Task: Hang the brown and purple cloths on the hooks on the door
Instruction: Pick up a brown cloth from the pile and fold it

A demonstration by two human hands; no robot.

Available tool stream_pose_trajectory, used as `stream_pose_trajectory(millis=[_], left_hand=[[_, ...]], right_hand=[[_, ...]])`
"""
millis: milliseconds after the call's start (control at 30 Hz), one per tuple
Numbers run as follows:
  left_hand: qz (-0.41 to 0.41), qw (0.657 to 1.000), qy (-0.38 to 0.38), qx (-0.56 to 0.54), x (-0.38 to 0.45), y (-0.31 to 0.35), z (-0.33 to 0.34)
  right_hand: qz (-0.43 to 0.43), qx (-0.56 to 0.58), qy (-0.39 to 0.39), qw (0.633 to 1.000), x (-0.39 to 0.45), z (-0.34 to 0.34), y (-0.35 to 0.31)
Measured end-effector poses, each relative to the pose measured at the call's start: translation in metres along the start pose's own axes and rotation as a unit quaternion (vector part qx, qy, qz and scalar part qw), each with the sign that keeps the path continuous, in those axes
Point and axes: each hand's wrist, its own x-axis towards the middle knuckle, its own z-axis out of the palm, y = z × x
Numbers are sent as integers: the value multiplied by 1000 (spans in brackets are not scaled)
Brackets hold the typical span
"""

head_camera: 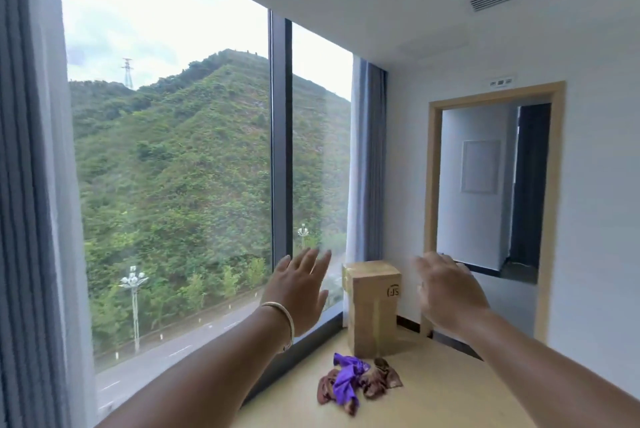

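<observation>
1. A floor-to-ceiling window (173, 157) fills the left and centre of the view, split by a dark upright frame, with a green hillside, a road and street lamps beyond the glass.
2. Grey-blue curtains (24, 185) hang down the far left edge, and another set hangs in the corner to the right of the window.
3. A doorway (491, 192) with a pale wooden frame stands open in the right wall, showing a white wall and a dark panel in the space behind it.
4. The light wooden bench (433, 400) runs along the bottom of the view, set against the window.
5. A tall cardboard box (374, 306) stands upright on the far end of the bench, near the window corner.
6. The left hand (299, 292) is raised in the air in front of the window, fingers straight and spread, holding nothing; a pale bangle (282, 323) circles its wrist.
7. The right hand (446, 289) is raised just right of the box, fingers loosely extended, holding nothing.
8. The brown cloth (381, 381) lies crumpled on the bench just in front of the box, below and between the two hands.
9. The purple cloth (346, 379) lies bunched on top of the brown cloth, tangled with it.
</observation>
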Motion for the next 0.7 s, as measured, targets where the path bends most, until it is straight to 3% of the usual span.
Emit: stream_pose_trajectory(millis=[333,700], left_hand=[[101,992,-17,-69,93,179,57],[179,978,-4,-111,155,315,87]], right_hand=[[121,-108,-60,985,-64,-6,181],[199,-157,-99,962,-117,-12,286]])
